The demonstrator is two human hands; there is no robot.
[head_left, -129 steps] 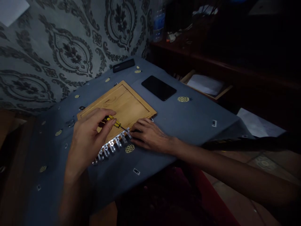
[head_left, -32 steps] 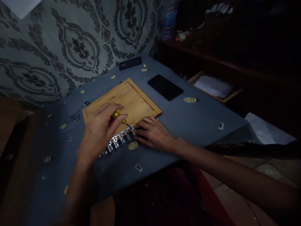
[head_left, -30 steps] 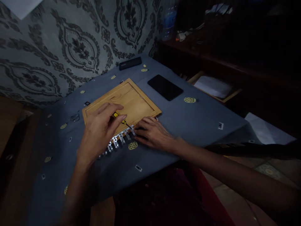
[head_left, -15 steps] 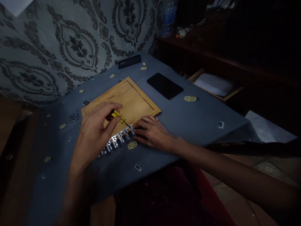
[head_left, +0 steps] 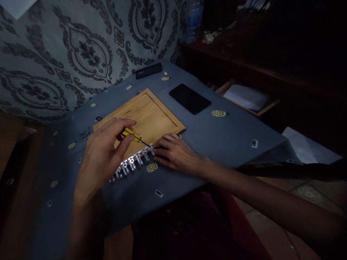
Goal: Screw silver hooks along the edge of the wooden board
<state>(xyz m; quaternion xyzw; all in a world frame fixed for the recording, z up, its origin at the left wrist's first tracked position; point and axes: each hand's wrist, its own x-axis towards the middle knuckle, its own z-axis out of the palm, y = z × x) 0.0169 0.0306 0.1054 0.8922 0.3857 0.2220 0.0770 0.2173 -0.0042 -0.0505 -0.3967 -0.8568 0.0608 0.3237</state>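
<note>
My left hand (head_left: pixel 101 153) is closed around the yellow-and-black handle of a screwdriver (head_left: pixel 130 134). Its thin shaft points down and right, with the tip at the right end of a silver metal hook rail (head_left: pixel 132 163). Several hooks hang from this rail, which lies along the near edge of a framed wooden board (head_left: pixel 155 117). At the rail's right end, my right hand (head_left: pixel 177 153) has its fingers bent and pressed together on the last hook and the board's edge. The fingertips are partly in shadow.
Behind the board lie a black smartphone (head_left: pixel 189 98) and a dark phone case (head_left: pixel 149 70). Small metal parts (head_left: pixel 85 135) sit left of the board. A water bottle (head_left: pixel 194 21) stands at the back, and an open drawer (head_left: pixel 264 108) holding paper juts out at the right.
My left hand has shifted slightly left and down with the screwdriver, whose handle now leans lower. My right hand, the board and the hook rail look the same.
</note>
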